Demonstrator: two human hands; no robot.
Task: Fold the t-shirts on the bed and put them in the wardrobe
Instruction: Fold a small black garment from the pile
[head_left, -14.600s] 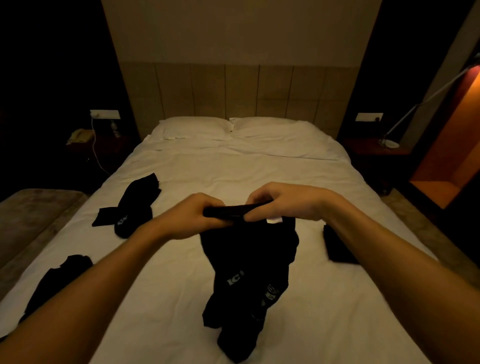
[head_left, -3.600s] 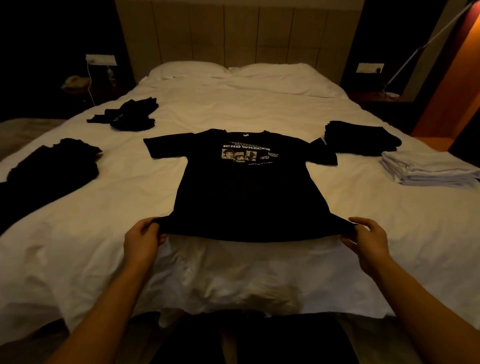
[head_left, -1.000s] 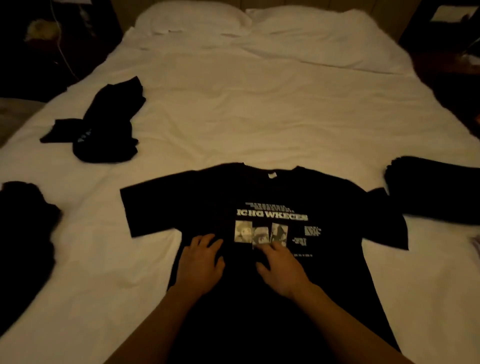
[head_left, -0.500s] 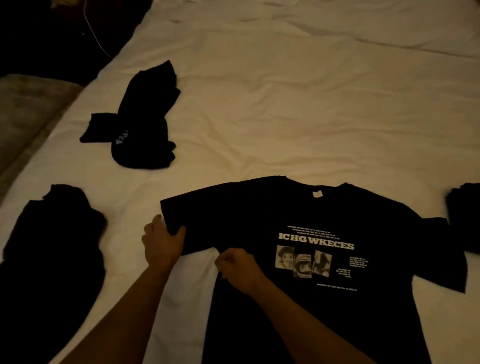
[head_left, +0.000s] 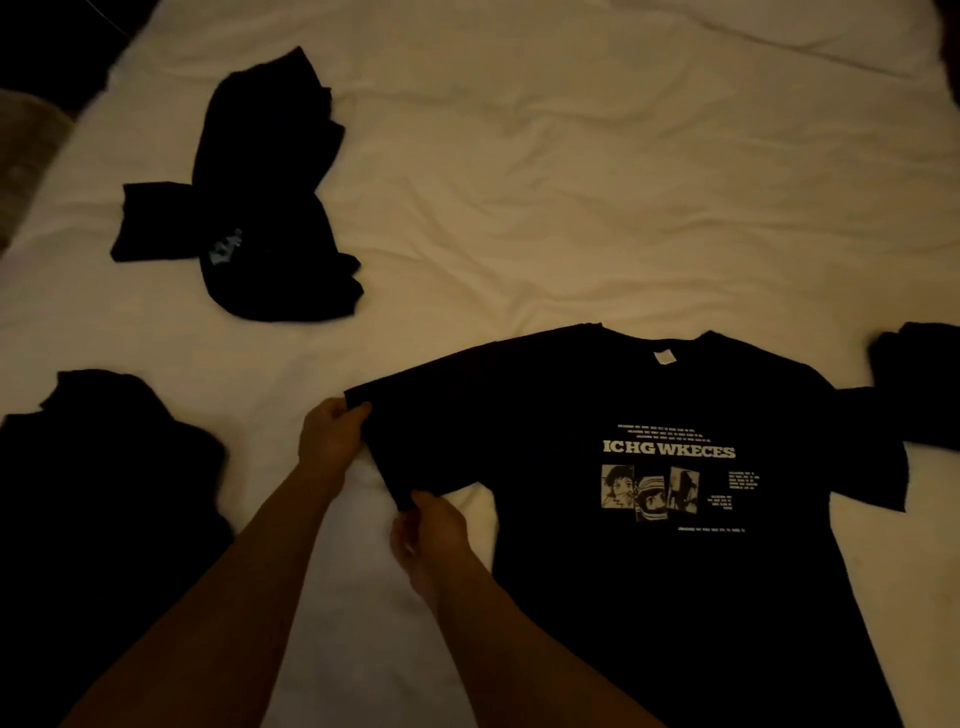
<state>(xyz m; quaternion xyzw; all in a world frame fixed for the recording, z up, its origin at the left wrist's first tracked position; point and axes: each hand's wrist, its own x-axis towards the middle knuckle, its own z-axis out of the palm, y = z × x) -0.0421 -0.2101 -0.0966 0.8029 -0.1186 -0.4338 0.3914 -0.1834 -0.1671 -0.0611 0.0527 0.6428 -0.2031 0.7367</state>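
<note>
Lying flat and face up on the white bed (head_left: 571, 182) is a black printed t-shirt (head_left: 649, 571), its pale chest print facing us. We are holding its sleeve at our left side with both hands, which sit near each other but are not touching. Our left hand (head_left: 330, 436) is pinching the far corner of the sleeve's cuff, and our right hand (head_left: 431, 530) is pinching the near corner. A crumpled black t-shirt (head_left: 265, 208) is lying well beyond our left hand, another dark heap (head_left: 104, 493) is resting at the left edge, and a dark pile (head_left: 919, 384) is sitting at the right edge, just beside the other sleeve.
</note>
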